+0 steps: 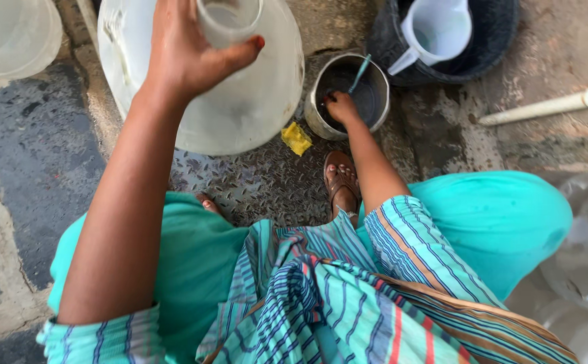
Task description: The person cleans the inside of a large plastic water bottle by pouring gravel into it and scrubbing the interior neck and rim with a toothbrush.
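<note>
Fingers of the left hand clasp the neck of a large clear jug, neck tilted toward the camera. Right hand grips the steel pot's rim, just beside; bare floor lies leftward.

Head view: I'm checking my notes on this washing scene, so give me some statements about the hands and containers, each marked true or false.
1. The left hand grips the neck of the large translucent jar. True.
2. The right hand rests on the yellow scrap. False: it reaches into the small metal pot; the scrap lies apart on the floor.
3. A white jug sits in the dark basin. True.
4. The metal pot holds a red brush. False: a thin teal handle stands in it.
</note>
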